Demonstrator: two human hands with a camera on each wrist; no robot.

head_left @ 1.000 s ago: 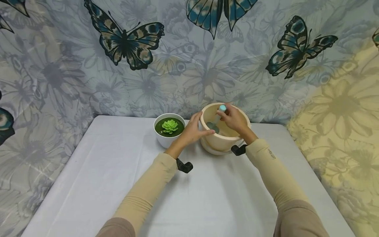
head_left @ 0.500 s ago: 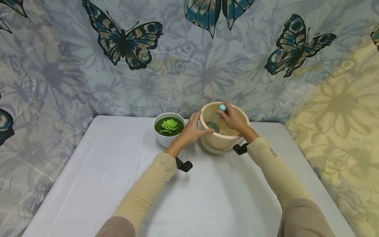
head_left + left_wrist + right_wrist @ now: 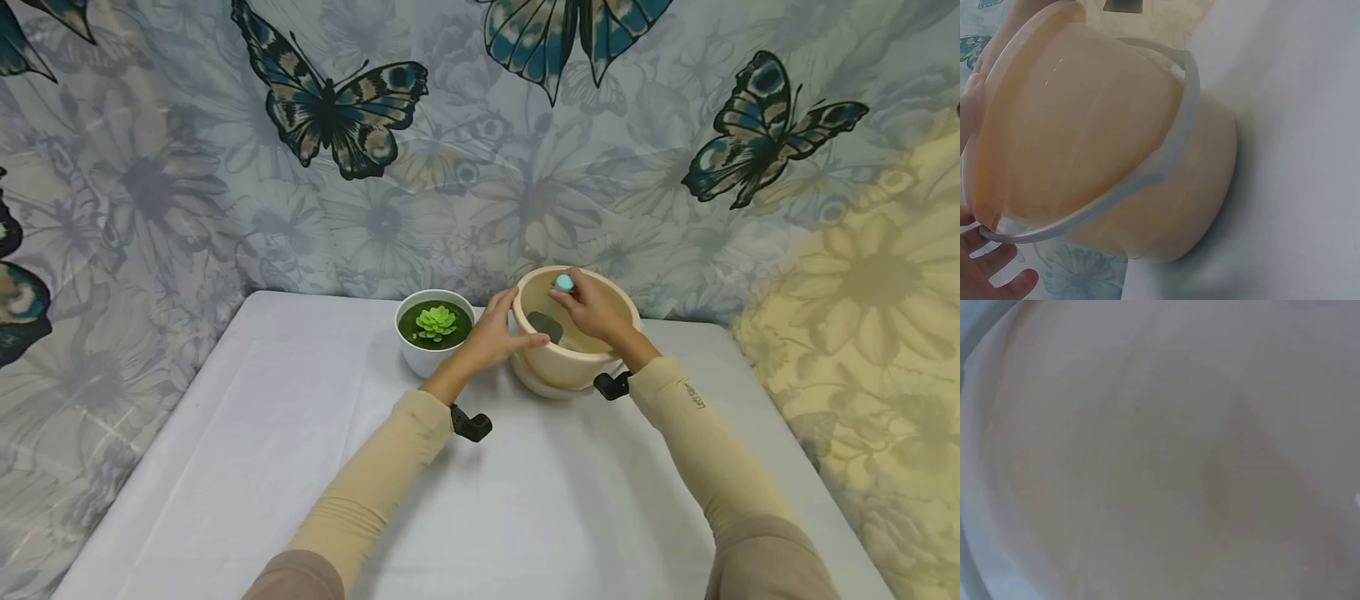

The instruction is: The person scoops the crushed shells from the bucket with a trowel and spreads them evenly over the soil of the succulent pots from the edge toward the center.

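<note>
A peach plastic bucket [image 3: 558,367] with a pale handle [image 3: 1175,134] stands on the table's far side. My left hand [image 3: 495,333] holds its left rim, thumb over the front and fingers spread along the side. In the left wrist view, fingers [image 3: 988,262] show beside the rim. My right hand [image 3: 596,312] reaches into the bucket and grips a slim tool with a light-blue end [image 3: 564,283]; its kind I cannot tell. A grey-green patch [image 3: 545,326] shows low inside the bucket. The right wrist view shows only the bucket's blurred pale inside [image 3: 1116,456].
A white pot [image 3: 427,360] with a green succulent [image 3: 436,323] stands just left of the bucket, close to my left hand. White cloth covers the table [image 3: 300,442]. A butterfly-print backdrop [image 3: 450,192] hangs right behind the table's far edge.
The tool's light-blue end has tipped toward me, and its pale shaft, visible earlier, is now out of sight. The left hand keeps its place on the bucket. The head view has shifted slightly.
</note>
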